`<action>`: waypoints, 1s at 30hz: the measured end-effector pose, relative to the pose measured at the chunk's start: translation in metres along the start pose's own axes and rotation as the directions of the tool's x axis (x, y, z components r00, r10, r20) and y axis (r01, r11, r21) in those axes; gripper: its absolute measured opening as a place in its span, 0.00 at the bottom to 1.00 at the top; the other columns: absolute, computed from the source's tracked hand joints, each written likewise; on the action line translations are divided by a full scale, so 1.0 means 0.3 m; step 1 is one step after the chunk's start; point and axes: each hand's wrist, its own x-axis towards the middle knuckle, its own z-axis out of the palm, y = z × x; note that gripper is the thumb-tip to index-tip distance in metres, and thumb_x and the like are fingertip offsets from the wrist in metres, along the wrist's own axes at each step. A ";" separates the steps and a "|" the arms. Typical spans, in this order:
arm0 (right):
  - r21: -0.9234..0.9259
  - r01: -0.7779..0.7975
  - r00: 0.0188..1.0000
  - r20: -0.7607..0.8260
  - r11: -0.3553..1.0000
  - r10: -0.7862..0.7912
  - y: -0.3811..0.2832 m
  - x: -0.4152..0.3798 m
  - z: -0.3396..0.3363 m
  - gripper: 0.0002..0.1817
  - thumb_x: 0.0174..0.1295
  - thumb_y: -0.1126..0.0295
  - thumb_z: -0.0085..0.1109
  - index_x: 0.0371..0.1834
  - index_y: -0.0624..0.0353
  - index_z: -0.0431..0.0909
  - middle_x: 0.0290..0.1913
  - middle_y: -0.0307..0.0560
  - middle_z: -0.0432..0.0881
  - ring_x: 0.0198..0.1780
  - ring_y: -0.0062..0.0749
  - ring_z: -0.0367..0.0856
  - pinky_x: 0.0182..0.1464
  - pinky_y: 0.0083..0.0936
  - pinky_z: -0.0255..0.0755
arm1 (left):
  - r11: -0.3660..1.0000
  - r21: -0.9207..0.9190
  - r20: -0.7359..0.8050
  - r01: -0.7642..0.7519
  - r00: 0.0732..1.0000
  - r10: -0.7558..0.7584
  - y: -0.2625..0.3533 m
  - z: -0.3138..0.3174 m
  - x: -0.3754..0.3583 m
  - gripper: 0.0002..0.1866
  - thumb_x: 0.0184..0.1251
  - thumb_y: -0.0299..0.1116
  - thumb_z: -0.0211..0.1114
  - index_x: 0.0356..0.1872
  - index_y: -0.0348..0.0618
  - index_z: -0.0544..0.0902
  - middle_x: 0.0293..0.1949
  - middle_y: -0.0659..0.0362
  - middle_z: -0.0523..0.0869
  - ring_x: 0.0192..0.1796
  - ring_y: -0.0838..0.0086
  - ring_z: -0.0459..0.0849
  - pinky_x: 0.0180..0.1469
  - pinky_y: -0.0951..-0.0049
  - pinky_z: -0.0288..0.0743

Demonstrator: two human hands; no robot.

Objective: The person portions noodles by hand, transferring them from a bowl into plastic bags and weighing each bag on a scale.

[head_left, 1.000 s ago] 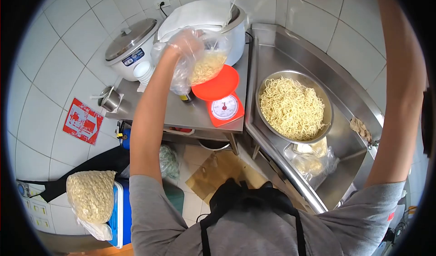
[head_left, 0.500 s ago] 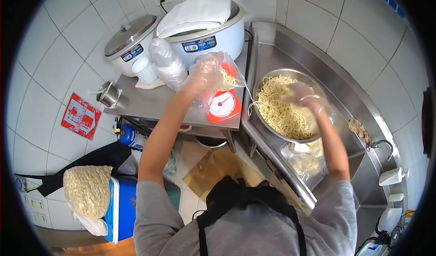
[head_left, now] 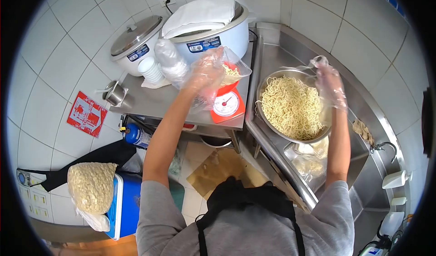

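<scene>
My left hand (head_left: 206,72), in a clear plastic glove, grips a clear plastic bag (head_left: 240,67) at the red kitchen scale (head_left: 227,106). Pale noodles (head_left: 230,74) show through the plastic at the scale's red pan. My right hand (head_left: 332,84) is in a loose clear glove at the right rim of a large steel bowl (head_left: 262,113). No noodles show in it, and its fingers look loosely extended, though blurred by plastic. The bowl holds a heap of yellow noodles (head_left: 290,106).
Two rice cookers (head_left: 131,40) (head_left: 236,33) stand behind the scale, the larger with a folded white towel (head_left: 200,16) on top. Stacked cups (head_left: 151,70) and a steel cup (head_left: 114,94) are leftward. Bagged noodles (head_left: 309,165) lie below the bowl, near a faucet (head_left: 386,146).
My right hand has moved from above the noodles to the right, out past the bowl's rim. The left hand stays at the scale with the bag, whose open edge has spread rightward.
</scene>
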 end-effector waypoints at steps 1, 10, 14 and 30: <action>0.002 -0.001 1.000 0.002 1.000 0.001 0.009 -0.005 -0.011 0.12 0.66 0.61 0.51 0.35 0.56 0.82 0.27 0.42 0.80 0.25 0.20 0.73 0.26 0.15 0.66 | 1.000 0.002 0.000 0.002 1.000 -0.002 0.009 0.005 0.002 0.32 0.58 0.35 0.58 0.67 0.55 0.65 0.67 0.57 0.65 0.68 0.63 0.63 0.70 0.68 0.56; -0.947 0.225 0.894 0.295 0.232 0.338 0.163 -0.075 0.215 0.32 0.60 0.45 0.53 0.61 0.55 0.70 0.65 0.53 0.67 0.68 0.40 0.61 0.70 0.37 0.52 | 0.956 0.061 0.300 -0.288 0.918 0.258 0.024 -0.014 -0.042 0.27 0.60 0.41 0.55 0.63 0.52 0.70 0.62 0.54 0.72 0.64 0.64 0.69 0.67 0.68 0.60; -0.731 0.453 0.832 0.552 0.510 0.052 0.393 -0.029 0.380 0.33 0.59 0.48 0.56 0.62 0.59 0.68 0.60 0.52 0.73 0.61 0.41 0.71 0.64 0.34 0.63 | 0.980 -0.150 0.374 -0.132 0.910 0.180 0.089 -0.162 -0.105 0.21 0.59 0.42 0.63 0.55 0.53 0.79 0.63 0.57 0.72 0.59 0.65 0.74 0.61 0.68 0.68; -0.772 0.181 0.978 0.206 0.609 -0.028 -0.060 -0.014 0.086 0.20 0.58 0.56 0.63 0.43 0.62 0.82 0.36 0.54 0.84 0.33 0.29 0.79 0.42 0.26 0.72 | 0.981 0.002 -0.097 -0.194 0.976 0.194 0.089 -0.191 -0.208 0.08 0.58 0.28 0.65 0.40 0.45 0.84 0.52 0.55 0.74 0.51 0.67 0.78 0.52 0.70 0.74</action>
